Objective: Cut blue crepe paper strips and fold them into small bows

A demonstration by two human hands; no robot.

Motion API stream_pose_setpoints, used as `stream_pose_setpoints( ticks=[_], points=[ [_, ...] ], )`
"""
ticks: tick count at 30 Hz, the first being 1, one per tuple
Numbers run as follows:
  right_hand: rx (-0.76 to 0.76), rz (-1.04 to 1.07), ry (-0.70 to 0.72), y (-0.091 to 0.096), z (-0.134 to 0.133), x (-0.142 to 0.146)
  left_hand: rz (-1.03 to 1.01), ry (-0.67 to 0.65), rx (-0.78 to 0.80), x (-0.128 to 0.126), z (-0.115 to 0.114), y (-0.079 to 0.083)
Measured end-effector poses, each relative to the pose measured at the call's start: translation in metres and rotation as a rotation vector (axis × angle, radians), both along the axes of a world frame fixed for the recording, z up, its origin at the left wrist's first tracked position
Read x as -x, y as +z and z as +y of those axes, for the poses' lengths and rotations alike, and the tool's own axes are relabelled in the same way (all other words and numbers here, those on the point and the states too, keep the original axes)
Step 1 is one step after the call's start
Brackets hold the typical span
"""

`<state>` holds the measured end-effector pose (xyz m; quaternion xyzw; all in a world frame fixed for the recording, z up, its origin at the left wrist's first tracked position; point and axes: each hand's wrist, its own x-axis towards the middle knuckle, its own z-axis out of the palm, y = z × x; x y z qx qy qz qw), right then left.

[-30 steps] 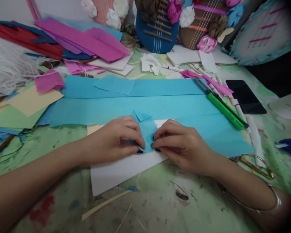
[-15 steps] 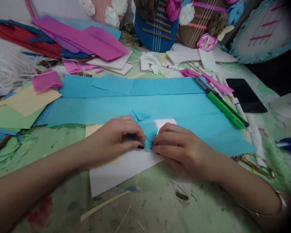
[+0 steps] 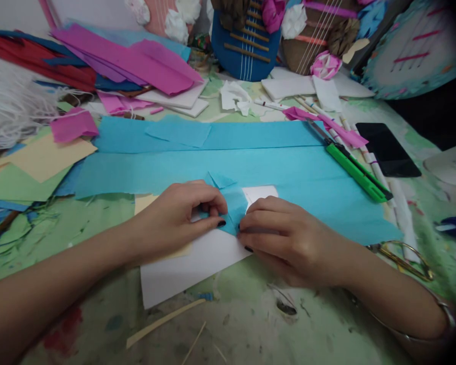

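Observation:
Between my two hands lies a small folded piece of blue crepe paper (image 3: 234,202). My left hand (image 3: 193,208) pinches its left side, thumb and fingers closed. My right hand (image 3: 285,235) grips the lower right edge with bent fingers; the fingertips partly hide it. Beneath is a white sheet of paper (image 3: 167,281), lying at a slant on the table. Behind my hands stretch wide blue crepe paper strips (image 3: 197,165). A green utility knife (image 3: 359,172) rests on their right end, blade out.
Gold-handled scissors (image 3: 405,259) lie beside my right forearm. A black phone (image 3: 387,149) is at the right. Magenta crepe paper (image 3: 137,58) and white string (image 3: 15,96) are piled at the back left. Decorated instrument shapes, one of them a blue board (image 3: 247,56), stand along the back.
My left fingers have shifted slightly and curl more, uncovering more of the small blue piece. My right hand stays nearly in place, a touch lower.

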<state>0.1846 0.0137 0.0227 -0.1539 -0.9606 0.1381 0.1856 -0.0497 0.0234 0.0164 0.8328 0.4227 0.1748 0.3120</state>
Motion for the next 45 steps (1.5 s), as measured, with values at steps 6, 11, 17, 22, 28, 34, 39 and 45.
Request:
stream_pose_setpoints(
  ticks=[6, 11, 17, 22, 28, 34, 39, 45],
  points=[
    [0.005, -0.022, 0.004, 0.0004, 0.0001, -0.0011, 0.006, 0.021, -0.011, 0.0003, -0.0014, -0.0001],
    [0.01, -0.02, 0.004, 0.0, 0.0006, -0.0012, 0.012, 0.005, -0.015, 0.0004, -0.0019, 0.0015],
    [0.028, -0.037, 0.004, 0.0001, 0.0006, -0.0017, 0.031, -0.008, -0.041, -0.0006, -0.0021, 0.0018],
    [0.032, -0.027, 0.006, 0.0013, 0.0006, -0.0017, 0.041, -0.06, -0.062, -0.0013, -0.0018, 0.0027],
    [0.041, -0.039, 0.006, 0.0021, 0.0009, -0.0009, 0.031, -0.031, -0.117, 0.0005, -0.0021, 0.001],
    [0.057, -0.033, 0.011, 0.0026, 0.002, -0.0008, -0.007, -0.144, -0.151, 0.0019, -0.0006, -0.0005],
    [0.058, -0.006, 0.006, 0.0029, 0.0026, -0.0026, -0.034, -0.163, -0.092, 0.0039, 0.0018, -0.0005],
    [0.059, 0.025, 0.014, 0.0025, 0.003, -0.0026, -0.068, -0.193, -0.084, 0.0068, 0.0029, -0.0024]
  ],
)
